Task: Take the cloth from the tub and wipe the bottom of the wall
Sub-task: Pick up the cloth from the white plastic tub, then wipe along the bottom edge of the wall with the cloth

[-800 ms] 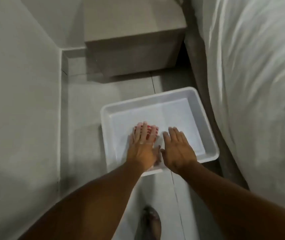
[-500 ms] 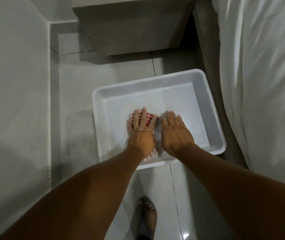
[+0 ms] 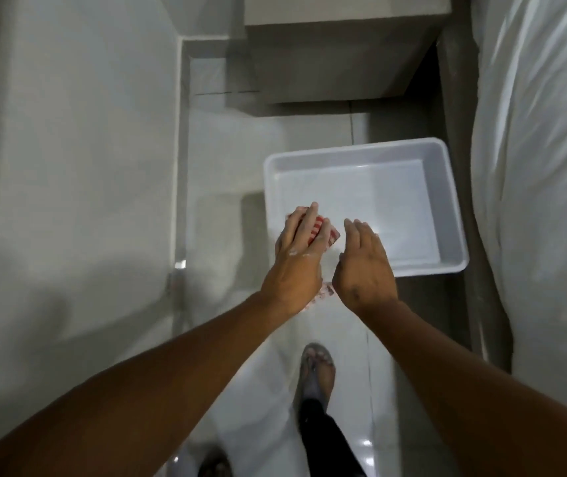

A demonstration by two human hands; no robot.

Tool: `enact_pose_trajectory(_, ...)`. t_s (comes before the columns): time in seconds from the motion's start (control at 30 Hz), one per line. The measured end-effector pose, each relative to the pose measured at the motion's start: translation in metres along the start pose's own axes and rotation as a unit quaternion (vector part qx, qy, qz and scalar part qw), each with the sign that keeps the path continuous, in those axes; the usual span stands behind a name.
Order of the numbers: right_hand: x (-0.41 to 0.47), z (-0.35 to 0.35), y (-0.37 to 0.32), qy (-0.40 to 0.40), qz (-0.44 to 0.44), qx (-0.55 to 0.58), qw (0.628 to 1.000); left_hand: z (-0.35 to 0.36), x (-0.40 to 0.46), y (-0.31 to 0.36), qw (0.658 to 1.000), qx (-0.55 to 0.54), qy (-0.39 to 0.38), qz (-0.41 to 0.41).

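Tub (image 3: 447, 208) on floor (image 3: 227, 187) — wall (image 3: 68, 149) left, bed (image 3: 543, 166) right.

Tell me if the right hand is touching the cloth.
Apart. In the head view, the right hand hangs open with a visible gap between it and the cloth, which only the left hand grips over the tub.

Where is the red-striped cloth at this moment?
In the head view, the cloth is gripped in the left hand at the near-left corner of the white tub, beside the empty right hand.
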State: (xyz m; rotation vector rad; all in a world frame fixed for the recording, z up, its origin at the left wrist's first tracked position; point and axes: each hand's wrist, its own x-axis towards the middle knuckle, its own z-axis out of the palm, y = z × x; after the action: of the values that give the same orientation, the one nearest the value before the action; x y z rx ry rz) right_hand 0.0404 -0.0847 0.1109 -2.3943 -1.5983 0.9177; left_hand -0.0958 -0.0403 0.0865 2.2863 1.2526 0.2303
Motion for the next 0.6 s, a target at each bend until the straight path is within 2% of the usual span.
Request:
enact_pose_trajectory(0.13,-0.058,0.039,-0.035,-0.004,-0.014,-0.014,1.0,-0.027,-0.093,-0.033,0.999,0.03,0.015,-0.001)
enact_pose_trajectory(0.27,-0.112,0.102,-0.069,-0.022,0.023,0.005,0.999,-0.021,-0.205,-0.083,0.997,0.006,-0.043,-0.066)
enact_pose_trajectory(0.5,-0.171,0.241,-0.084,-0.125,0.021,-0.012,0.992,0.038,-0.357,-0.177,0.973,0.059,-0.156,-0.158)
enact_pose_trajectory(0.6,-0.176,0.292,-0.072,-0.135,0.011,-0.017,0.991,0.082,-0.393,-0.206,0.966,0.054,-0.153,-0.203)
